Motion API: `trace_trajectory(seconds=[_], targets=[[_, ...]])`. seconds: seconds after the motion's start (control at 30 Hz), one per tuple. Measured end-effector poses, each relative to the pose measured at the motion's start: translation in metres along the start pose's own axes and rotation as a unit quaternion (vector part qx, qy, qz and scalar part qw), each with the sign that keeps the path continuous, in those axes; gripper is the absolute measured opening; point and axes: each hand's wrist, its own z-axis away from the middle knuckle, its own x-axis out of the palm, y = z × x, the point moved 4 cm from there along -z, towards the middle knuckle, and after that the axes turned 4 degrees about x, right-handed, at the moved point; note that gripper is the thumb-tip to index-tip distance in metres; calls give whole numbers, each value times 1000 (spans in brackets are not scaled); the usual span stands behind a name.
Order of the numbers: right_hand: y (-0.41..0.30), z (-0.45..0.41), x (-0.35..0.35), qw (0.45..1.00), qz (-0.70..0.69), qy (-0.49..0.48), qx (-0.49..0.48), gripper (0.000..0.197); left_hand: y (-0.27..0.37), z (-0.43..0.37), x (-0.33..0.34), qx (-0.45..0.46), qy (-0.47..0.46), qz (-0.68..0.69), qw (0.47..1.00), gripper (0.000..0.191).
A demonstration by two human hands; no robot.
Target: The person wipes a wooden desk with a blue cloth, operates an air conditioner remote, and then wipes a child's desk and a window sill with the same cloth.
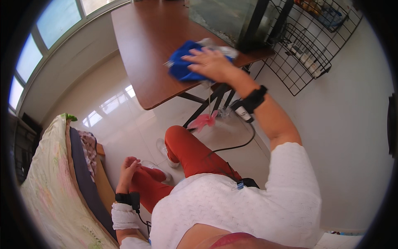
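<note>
My right hand [210, 63] holds a blue cloth [180, 59] against the brown wooden tabletop [140, 56], palm down with the fingers spread. Hand and cloth are slightly blurred. Behind the cloth, some crumpled clear plastic [228, 51] lies near the base of a glass tank [220, 18]. My left hand [128, 170] is down by my left leg, away from the table. Its fingers are loosely bent and apart, and I see nothing in it.
Black metal legs [202, 109] support the table. A pink plastic bag [203, 121] hangs below its edge. A black wire rack [306, 67] is on the right wall. At left stands a bed with a floral cover [49, 186]. A black cable [239, 145] runs from my right wrist.
</note>
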Motion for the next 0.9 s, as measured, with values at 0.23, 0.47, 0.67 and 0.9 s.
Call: trace_trajectory(seconds=[0.23, 0.47, 0.67, 0.9], targets=[[59, 1, 6, 984, 5, -66, 164, 56, 21, -3, -4, 20, -21, -76, 997, 21], [-91, -30, -4, 994, -61, -51, -69, 54, 57, -12, -65, 163, 66, -396, 901, 27], [-117, -35, -5, 976, -92, -186, 58, 61, 69, 23, -217, 123, 365, -714, 585, 46], [-141, -80, 3, 951, -109, -246, 150, 78, 72, 77, -273, -76, 385, -722, 570, 88]])
